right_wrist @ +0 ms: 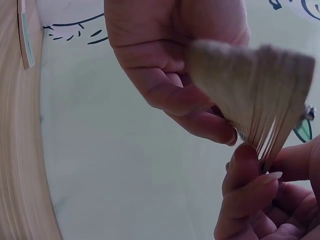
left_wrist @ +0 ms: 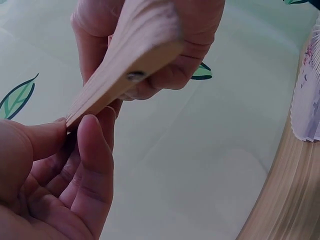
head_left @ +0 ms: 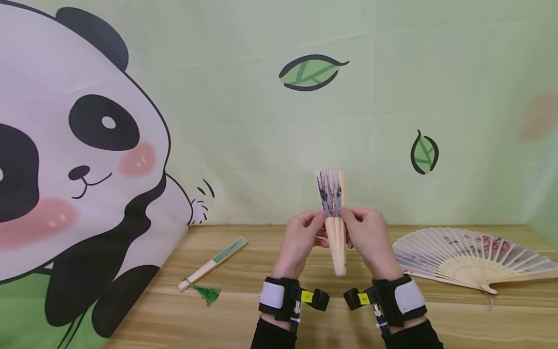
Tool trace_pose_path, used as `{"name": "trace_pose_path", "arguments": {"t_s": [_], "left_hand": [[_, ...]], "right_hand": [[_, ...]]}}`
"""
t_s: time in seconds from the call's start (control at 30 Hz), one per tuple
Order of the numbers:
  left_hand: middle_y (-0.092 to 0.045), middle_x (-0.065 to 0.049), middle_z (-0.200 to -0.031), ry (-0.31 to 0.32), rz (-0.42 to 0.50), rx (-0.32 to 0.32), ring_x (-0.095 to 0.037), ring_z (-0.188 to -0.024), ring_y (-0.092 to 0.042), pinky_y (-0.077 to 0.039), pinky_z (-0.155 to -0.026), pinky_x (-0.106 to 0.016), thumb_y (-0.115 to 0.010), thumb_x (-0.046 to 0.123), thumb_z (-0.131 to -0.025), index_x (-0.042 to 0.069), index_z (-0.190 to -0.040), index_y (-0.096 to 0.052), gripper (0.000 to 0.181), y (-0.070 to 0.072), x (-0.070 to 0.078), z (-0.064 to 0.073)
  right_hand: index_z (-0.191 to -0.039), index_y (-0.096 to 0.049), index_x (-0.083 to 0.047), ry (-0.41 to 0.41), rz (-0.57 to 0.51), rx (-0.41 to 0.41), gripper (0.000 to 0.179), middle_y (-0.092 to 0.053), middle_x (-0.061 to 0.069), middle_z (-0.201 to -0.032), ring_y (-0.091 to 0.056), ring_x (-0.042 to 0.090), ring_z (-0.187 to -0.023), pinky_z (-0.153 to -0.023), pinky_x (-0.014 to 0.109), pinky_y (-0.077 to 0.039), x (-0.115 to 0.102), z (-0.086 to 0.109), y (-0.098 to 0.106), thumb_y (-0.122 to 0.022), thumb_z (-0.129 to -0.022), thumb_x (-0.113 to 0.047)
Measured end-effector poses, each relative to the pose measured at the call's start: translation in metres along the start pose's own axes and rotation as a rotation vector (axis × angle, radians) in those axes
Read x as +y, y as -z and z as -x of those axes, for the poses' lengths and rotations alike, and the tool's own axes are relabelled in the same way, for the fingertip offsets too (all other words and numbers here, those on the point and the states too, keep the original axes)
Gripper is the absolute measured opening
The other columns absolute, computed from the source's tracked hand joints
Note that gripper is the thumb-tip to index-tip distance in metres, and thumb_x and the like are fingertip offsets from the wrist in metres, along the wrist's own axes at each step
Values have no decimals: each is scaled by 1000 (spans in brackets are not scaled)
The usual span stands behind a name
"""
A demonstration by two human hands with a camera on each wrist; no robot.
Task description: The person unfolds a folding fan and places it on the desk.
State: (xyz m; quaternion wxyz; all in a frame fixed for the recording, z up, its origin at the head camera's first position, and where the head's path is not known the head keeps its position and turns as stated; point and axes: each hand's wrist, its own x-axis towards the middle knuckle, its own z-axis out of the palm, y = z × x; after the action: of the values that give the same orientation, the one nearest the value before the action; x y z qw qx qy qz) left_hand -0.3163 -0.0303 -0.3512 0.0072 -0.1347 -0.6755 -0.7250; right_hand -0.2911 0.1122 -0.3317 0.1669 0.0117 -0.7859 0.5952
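A nearly folded hand fan with pale wooden ribs and a flowered leaf is held upright above the table, pivot end down. My left hand pinches its left edge between thumb and fingers where leaf meets ribs. On the opposite edge, my right hand grips it the same way. The left wrist view shows the fan's thick end with a metal rivet close to the camera. In the right wrist view the ribs are slightly spread, with narrow gaps between some of them.
To the right, a spread fan with a flowered leaf lies on the wooden table. A folded green fan with a green tassel lies at the left. Behind the table hangs a green backdrop with a panda print.
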Motion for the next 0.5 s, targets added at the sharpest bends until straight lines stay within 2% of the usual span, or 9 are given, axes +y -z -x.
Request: {"name": "trace_pose_path", "arguments": {"t_s": [0.13,0.37,0.5], "left_hand": [[-68,-9,-88,-2,11,7,-18,-74,-64,-54,-53,-20,-57,23,-103,3,-105,-71,25,-3,-1,0],[-65,-6,-80,-28,65,62,-14,-65,-62,-51,-48,-18,-58,19,-102,1,-103,-70,22,-8,-2,0],[-65,-6,-80,-31,77,68,-14,-65,-62,-51,-47,-18,-58,19,-102,2,-103,-71,21,-10,-1,1]], "right_hand": [[-98,-71,2,-11,-3,-3,33,-56,4,-64,-48,10,-46,-40,19,-44,1,0,2,-54,-103,-25],[-101,-71,3,-30,-4,3,34,-55,5,-63,-51,13,-49,-40,19,-44,2,-1,6,-52,-104,-25],[-98,-71,3,-35,15,13,35,-55,4,-62,-51,13,-49,-41,20,-44,2,-1,8,-52,-104,-25]]}}
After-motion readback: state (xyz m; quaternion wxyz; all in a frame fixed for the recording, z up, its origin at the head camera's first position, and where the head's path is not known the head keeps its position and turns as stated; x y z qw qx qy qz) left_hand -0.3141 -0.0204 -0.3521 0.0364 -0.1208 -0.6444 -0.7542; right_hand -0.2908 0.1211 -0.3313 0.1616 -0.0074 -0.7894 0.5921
